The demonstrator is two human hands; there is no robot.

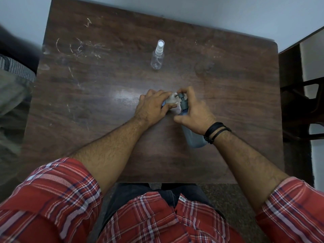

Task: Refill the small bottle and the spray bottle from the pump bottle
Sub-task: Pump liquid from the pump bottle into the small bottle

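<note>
Head view, dark brown wood-grain table point(105, 120) with pale scratches toward its far left corner.

Left hand point(154, 106): fingers curled round a small clear plastic bottle point(171, 99), gripping it low on the tabletop near the table's centre. The bottle's open mouth faces up and sits directly under the pump's spout. A bit of blue shows beneath the hand at the bottle's base; what it is cannot be told.

Pump bottle: blue translucent plastic body with a grey pump head point(191, 132), standing just right of the small bottle and touching or nearly touching it. From this angle the body leans toward the viewer.

Right hand point(194, 113): draped over the pump head, fingers bent over the top of the plunger, thumb out toward the left beside the bottle's neck. Black cord bracelets point(216, 131) on that wrist.

Far side of the table, well apart from both hands: clear plastic spray bottle with a white nozzle point(158, 56), upright, cap on, looks empty.

Both forearms bare, red plaid sleeves point(57, 186) rolled up.
</note>
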